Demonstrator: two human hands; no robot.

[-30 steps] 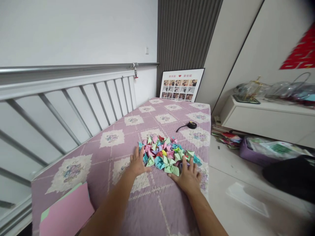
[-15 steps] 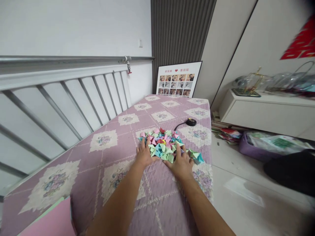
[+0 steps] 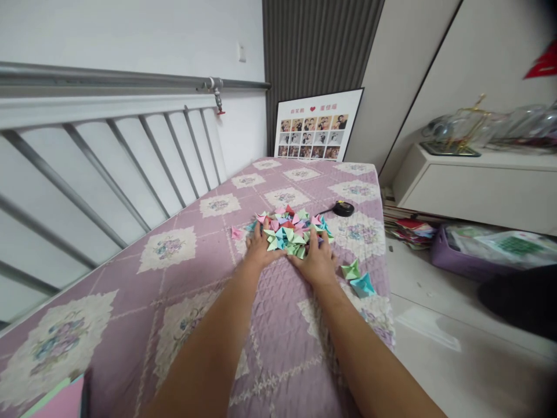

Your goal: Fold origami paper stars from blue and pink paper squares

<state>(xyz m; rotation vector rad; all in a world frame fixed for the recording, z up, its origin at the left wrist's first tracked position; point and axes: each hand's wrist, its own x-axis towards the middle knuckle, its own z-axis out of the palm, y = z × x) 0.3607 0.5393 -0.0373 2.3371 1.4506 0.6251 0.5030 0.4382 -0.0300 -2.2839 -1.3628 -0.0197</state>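
Mid-frame, origami pieces [image 3: 296,231] lie heaped on the quilt [image 3: 282,325], a tape measure [image 3: 343,208] behind to the right, paper sheets [image 3: 61,402] lower left.

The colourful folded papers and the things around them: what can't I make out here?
All in the head view:
Folded papers: some are hidden by the left hand and right hand; overlapping hides an exact count.
Pink sheet: its near end is cut off by the bottom edge.
Red wall decoration: cut off by the right edge.
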